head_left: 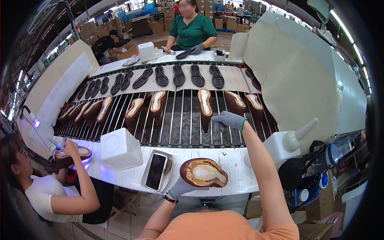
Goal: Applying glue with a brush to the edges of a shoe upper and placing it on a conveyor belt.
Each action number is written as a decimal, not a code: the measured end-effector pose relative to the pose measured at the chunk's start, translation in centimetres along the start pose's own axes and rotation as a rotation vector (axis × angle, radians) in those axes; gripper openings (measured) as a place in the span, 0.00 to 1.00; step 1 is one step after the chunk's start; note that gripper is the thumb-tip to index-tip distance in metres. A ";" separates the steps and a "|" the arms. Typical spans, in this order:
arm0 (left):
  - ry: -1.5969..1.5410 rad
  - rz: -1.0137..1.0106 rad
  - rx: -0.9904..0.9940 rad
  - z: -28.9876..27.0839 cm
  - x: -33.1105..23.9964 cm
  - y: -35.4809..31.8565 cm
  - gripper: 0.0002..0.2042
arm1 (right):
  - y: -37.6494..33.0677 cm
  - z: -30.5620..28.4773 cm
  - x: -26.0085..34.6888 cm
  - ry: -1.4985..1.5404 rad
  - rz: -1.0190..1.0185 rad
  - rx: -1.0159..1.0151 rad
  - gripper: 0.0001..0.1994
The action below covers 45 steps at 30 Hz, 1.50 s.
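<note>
My left hand (185,188), in a grey glove, grips a brown shoe upper (204,173) from beneath, over the near table edge. Its pale, unsoled bottom faces up, with tan edges folded in around it. Farther out, my grey-gloved right hand (229,120) reaches over the metal-bar rack (182,120). Its fingers are apart and hold nothing, close beside another shoe upper (205,105) that stands bottom up on the bars. Whether the fingertips touch that upper I cannot tell. More brown uppers (157,105) stand along the rack to both sides.
Black soles (178,75) lie in a row on the strip beyond the bars. Before me stand a white container (120,149), a phone (156,171) in a tray and a white spouted bottle (282,145). One co-worker (60,192) sits left; another (193,32) works opposite.
</note>
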<state>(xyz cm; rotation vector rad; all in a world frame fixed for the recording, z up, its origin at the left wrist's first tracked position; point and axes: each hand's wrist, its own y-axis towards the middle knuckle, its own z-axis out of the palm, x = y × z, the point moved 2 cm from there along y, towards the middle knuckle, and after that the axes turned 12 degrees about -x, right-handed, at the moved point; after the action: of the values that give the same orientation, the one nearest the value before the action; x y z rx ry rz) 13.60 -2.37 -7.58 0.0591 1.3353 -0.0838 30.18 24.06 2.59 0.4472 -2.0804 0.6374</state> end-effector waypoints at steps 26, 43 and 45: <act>0.135 0.031 -0.029 -0.3 1.6 -0.1 0.45 | -0.8 0.8 -1.3 0.040 -0.016 -0.017 0.26; 0.100 -0.011 0.031 0.1 -0.4 -0.3 0.36 | -2.1 -2.1 -0.9 -0.114 -0.025 -0.057 0.22; 0.156 0.065 0.056 0.5 -0.8 0.0 0.36 | -2.4 -2.9 -1.4 -0.116 -0.020 -0.083 0.21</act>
<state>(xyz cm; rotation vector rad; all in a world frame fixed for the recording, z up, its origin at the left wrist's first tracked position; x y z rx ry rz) 13.92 -2.38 -6.68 0.1592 1.4861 -0.0631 34.10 23.93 3.48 0.4667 -2.2007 0.5212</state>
